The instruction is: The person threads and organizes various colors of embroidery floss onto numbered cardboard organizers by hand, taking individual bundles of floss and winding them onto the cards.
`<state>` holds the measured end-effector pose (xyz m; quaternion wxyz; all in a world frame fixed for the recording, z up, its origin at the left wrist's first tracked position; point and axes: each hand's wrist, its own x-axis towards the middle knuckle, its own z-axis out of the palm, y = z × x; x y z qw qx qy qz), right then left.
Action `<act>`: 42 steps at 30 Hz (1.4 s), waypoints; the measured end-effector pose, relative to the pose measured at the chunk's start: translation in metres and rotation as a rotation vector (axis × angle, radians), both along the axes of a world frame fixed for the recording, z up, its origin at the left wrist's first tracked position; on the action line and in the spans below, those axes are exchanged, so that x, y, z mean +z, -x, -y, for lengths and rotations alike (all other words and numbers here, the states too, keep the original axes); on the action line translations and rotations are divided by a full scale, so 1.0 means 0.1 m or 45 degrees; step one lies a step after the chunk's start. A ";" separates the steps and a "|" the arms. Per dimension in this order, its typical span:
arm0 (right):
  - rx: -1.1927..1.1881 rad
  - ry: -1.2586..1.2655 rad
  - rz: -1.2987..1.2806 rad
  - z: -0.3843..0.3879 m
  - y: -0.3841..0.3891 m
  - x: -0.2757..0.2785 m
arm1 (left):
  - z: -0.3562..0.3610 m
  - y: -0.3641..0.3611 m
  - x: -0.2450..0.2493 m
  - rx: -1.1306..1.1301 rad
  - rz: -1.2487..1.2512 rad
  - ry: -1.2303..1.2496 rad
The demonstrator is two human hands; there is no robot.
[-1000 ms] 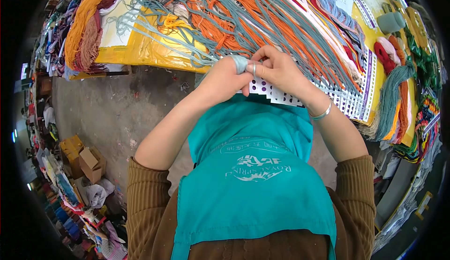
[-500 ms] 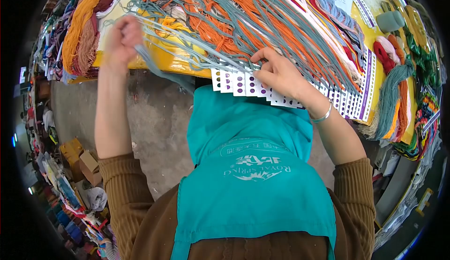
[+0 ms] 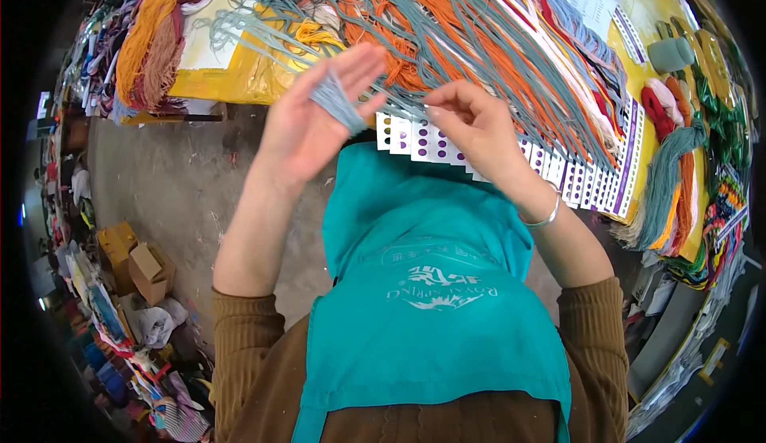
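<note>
Pale blue-grey thread (image 3: 337, 102) is looped around the fingers of my left hand (image 3: 315, 120), which is raised with its palm showing and its fingers fairly straight. Just right of it, my right hand (image 3: 477, 128) pinches with thumb and index finger at the end of grey-blue strands (image 3: 403, 104). Under and beside that hand lie white cards with rows of purple dots (image 3: 431, 141), along the table's near edge. Long orange threads (image 3: 423, 12) and grey-green threads spread across the table beyond both hands.
Orange and brown skeins (image 3: 152, 36) lie at the back left. At the right are a green-grey spool (image 3: 670, 55), a red skein (image 3: 656, 108) and a grey-green skein (image 3: 662, 179). Cardboard boxes (image 3: 148, 271) stand on the floor at the left.
My left hand has moved right, towards my right hand, and turned its palm into view with thread looped around it. My right hand has shifted slightly right.
</note>
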<state>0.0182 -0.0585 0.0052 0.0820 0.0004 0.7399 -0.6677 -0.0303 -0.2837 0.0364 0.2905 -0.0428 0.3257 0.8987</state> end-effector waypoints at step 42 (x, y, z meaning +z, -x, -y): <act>-0.173 0.859 0.239 0.36 -0.12 0.10 | -0.30 -0.30 -0.15 -0.037 -0.337 0.228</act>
